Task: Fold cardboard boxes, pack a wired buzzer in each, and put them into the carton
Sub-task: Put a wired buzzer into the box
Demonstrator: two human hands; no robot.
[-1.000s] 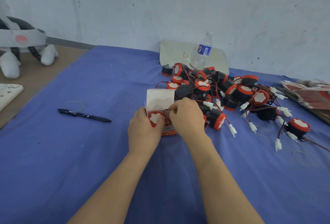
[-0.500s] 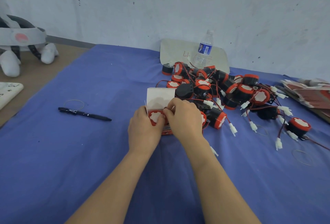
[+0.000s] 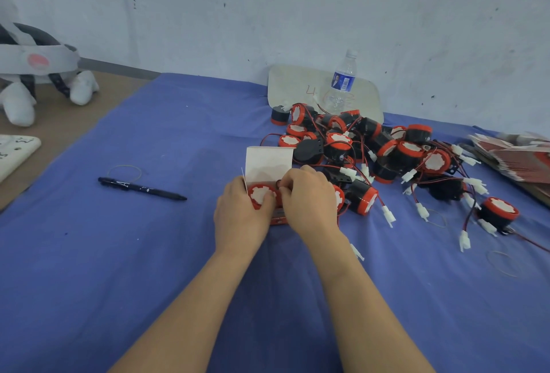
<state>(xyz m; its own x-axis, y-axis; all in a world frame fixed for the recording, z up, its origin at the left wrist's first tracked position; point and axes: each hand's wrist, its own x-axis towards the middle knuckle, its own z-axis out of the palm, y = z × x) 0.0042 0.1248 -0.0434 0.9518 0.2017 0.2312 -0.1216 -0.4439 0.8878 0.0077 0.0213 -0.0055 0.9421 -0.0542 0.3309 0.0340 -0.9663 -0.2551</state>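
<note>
Just below frame centre, my left hand (image 3: pixel 241 215) wraps the side of the small box (image 3: pixel 269 161) to steady it. My right hand (image 3: pixel 309 200) curls in beside it, fingertips pinching what looks like the wire (image 3: pixel 279 184), I judge to tuck it in beside the buzzer (image 3: pixel 262 194) seated in the box mouth. The white lid flap stands open behind, leaving room. The loose buzzer pile (image 3: pixel 387 149) lies just right of the hands, flat boxes (image 3: pixel 515 158) at the right edge, a pen (image 3: pixel 140 188) to the left. I see no carton.
</note>
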